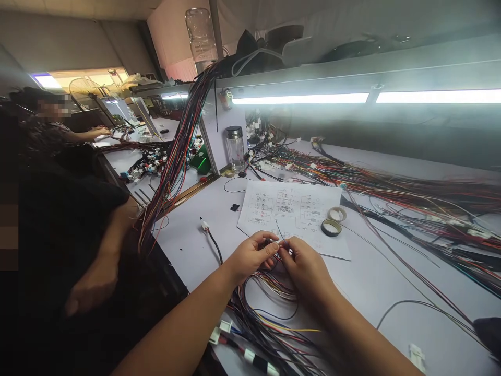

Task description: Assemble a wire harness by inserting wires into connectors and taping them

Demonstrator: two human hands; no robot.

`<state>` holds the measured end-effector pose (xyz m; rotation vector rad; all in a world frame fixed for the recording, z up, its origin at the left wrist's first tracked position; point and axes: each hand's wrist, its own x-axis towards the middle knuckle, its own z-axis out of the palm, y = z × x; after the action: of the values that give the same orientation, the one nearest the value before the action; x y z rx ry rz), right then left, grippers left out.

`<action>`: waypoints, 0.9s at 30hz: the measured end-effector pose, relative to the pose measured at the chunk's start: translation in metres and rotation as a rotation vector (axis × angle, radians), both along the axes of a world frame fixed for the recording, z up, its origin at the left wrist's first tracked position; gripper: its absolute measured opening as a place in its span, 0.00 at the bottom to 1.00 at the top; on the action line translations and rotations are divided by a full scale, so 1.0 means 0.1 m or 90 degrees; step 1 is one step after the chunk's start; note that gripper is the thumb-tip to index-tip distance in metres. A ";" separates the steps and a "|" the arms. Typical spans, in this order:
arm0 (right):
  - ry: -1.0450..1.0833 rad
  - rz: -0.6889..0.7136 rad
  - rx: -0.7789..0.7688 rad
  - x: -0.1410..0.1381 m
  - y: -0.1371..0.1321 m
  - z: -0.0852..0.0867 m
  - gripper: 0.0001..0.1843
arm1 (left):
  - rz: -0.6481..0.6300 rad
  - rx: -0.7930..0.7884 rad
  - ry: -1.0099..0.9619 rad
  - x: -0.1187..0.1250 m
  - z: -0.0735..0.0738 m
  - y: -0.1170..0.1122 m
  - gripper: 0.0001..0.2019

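My left hand (252,253) is closed, thumb against fingers, over the middle of the white table (203,256). What it pinches is mostly covered; a small pale and dark bit shows at the fingertips. Right beside it, almost touching, my right hand (307,263) pinches a thin wire (279,230) whose dark bluish end sticks up above the fingers. Beneath both hands lies a bundle of multicoloured wires (250,308), running toward me. A paper with wiring diagrams (289,206) lies just beyond the hands.
Two tape rolls (331,227) rest on the paper. Long wire bundles (391,180) cover the right and back; another bundle (188,136) hangs at left. A glass jar (235,151) stands at the divider. White connectors (250,357) lie in front. People sit at left, one close by (94,282).
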<state>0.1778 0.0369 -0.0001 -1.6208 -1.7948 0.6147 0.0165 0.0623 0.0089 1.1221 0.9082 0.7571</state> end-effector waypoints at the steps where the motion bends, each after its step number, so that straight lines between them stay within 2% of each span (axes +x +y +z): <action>1: -0.006 0.001 0.005 0.00 0.00 0.00 0.09 | -0.003 0.004 0.005 0.00 0.00 0.00 0.17; 8: 0.139 0.019 0.018 0.04 0.02 0.02 0.07 | 0.021 -0.086 -0.013 -0.01 0.04 0.04 0.17; 13: 0.182 0.050 0.082 0.05 -0.01 0.13 0.06 | 0.024 -0.156 -0.111 -0.06 0.07 0.08 0.16; 17: 0.139 0.073 0.089 -0.01 -0.06 0.17 0.06 | 0.024 -0.191 -0.162 -0.10 0.04 0.11 0.18; 21: 0.097 0.048 0.104 -0.04 -0.06 0.16 0.05 | -0.005 -0.193 -0.170 -0.12 0.02 0.12 0.17; 27: 0.063 0.030 0.073 -0.04 -0.05 0.15 0.05 | -0.017 -0.180 -0.164 -0.12 0.03 0.11 0.16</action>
<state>0.1743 0.0317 0.0150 -1.4507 -1.7678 0.5914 0.0045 0.0737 0.0118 0.7665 0.7530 0.7079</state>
